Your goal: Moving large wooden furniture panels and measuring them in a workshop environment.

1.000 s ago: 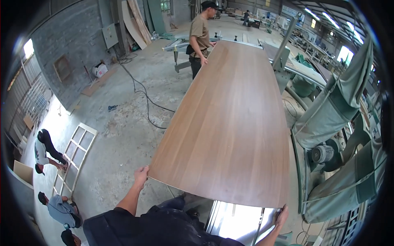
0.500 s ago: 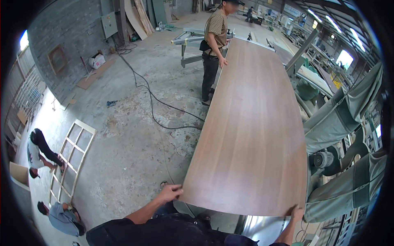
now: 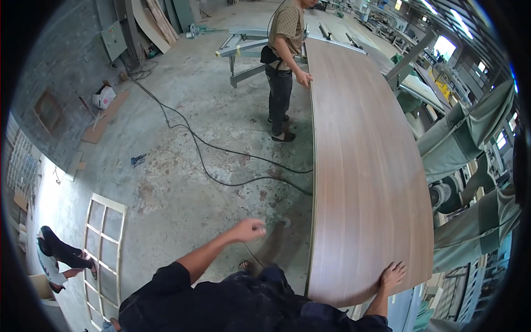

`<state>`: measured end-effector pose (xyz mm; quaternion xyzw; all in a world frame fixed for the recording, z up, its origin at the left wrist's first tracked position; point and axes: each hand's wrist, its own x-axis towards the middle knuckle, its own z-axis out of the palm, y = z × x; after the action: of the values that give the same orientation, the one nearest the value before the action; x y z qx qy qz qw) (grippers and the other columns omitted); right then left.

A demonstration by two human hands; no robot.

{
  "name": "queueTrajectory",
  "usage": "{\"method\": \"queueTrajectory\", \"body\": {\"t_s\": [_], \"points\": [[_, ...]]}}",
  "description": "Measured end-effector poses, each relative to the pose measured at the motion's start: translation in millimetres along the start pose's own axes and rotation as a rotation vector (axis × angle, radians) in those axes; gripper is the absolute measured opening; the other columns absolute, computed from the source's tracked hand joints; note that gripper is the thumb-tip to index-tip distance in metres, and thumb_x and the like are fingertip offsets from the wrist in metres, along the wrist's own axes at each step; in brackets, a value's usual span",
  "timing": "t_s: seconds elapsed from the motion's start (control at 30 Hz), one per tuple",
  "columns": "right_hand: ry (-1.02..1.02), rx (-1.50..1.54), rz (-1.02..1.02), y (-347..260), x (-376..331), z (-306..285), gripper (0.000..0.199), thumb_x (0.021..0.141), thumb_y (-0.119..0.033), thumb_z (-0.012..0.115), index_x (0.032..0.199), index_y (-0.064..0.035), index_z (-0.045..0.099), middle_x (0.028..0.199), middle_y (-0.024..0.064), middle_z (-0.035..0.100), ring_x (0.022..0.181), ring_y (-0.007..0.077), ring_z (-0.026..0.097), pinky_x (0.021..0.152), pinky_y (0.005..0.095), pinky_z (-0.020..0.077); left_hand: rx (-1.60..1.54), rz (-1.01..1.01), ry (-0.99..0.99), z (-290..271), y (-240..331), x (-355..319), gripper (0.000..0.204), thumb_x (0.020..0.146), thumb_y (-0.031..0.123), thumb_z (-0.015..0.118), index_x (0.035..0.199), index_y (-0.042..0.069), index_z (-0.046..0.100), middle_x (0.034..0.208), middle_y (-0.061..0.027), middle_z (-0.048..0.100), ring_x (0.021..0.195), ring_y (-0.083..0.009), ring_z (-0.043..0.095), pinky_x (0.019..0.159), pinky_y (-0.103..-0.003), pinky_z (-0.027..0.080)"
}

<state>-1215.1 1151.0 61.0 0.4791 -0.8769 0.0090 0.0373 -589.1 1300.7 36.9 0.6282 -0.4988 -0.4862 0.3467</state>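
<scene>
A long wood-grain panel point(image 3: 365, 166) stretches away from me on the right, its left edge running almost straight to the far end. On its near right part lies my right hand point(image 3: 393, 274), palm down with the fingers spread. My left hand point(image 3: 249, 229) is in the air left of the panel, apart from it. Its fingers are curled in, and nothing shows in them. At the far left edge of the panel, a co-worker in a patterned shirt point(image 3: 289, 25) has a hand point(image 3: 303, 78) on that edge.
A black cable point(image 3: 207, 145) loops over the concrete floor toward the panel. On the left a pale wooden frame point(image 3: 105, 260) lies near a bent-over person point(image 3: 58, 254). Large grey fabric bags point(image 3: 459, 138) and a motor point(image 3: 441, 193) stand along the right. A metal sliding-table frame point(image 3: 243, 50) is behind the co-worker.
My left hand has let go of the panel's near left corner. My right hand has moved from the near edge onto the top face. The panel's near end appears farther right.
</scene>
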Motion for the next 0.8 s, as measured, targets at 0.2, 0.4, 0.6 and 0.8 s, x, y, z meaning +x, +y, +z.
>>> {"method": "queueTrajectory", "body": {"t_s": [0.2, 0.4, 0.6, 0.8], "points": [[-0.093, -0.062, 0.314, -57, 20, 3, 0.066, 0.099, -0.055, 0.034, 0.154, -0.0189, 0.029, 0.161, 0.0129, 0.022, 0.147, 0.0364, 0.021, 0.107, 0.0715, 0.0204, -0.241, -0.039, 0.207, -83, 13, 84, 0.043, 0.092, 0.025, 0.067, 0.122, -0.004, 0.062, 0.104, -0.0133, 0.071, 0.096, -0.0199, 0.067, 0.084, -0.034, 0.053], [-0.078, -0.091, 0.070, -269, 73, 5, 0.069, 0.099, -0.058, 0.033, 0.155, -0.0179, 0.026, 0.160, 0.0179, 0.022, 0.147, 0.0402, 0.019, 0.110, 0.0687, 0.0187, -0.323, -0.073, 0.243, -126, 5, 188, 0.042, 0.092, 0.025, 0.067, 0.122, -0.004, 0.063, 0.105, -0.0138, 0.072, 0.099, -0.0204, 0.067, 0.087, -0.033, 0.051], [-0.097, 0.005, -0.312, -519, 128, -7, 0.075, 0.097, -0.057, 0.039, 0.155, -0.0117, 0.025, 0.161, 0.0211, 0.019, 0.148, 0.0417, 0.014, 0.113, 0.0662, 0.0157, -0.182, -0.057, 0.231, -221, 68, 335, 0.040, 0.091, 0.027, 0.068, 0.118, -0.002, 0.067, 0.105, -0.0141, 0.072, 0.101, -0.0211, 0.067, 0.088, -0.033, 0.051], [-0.147, 0.098, -0.512, -665, 188, -9, 0.077, 0.095, -0.056, 0.044, 0.154, -0.0092, 0.026, 0.161, 0.0203, 0.018, 0.148, 0.0420, 0.014, 0.111, 0.0700, 0.0161, -0.247, 0.087, 0.327, -299, 107, 498, 0.043, 0.092, 0.027, 0.067, 0.125, 0.000, 0.063, 0.105, -0.0129, 0.072, 0.096, -0.0172, 0.065, 0.085, -0.031, 0.051]]}}
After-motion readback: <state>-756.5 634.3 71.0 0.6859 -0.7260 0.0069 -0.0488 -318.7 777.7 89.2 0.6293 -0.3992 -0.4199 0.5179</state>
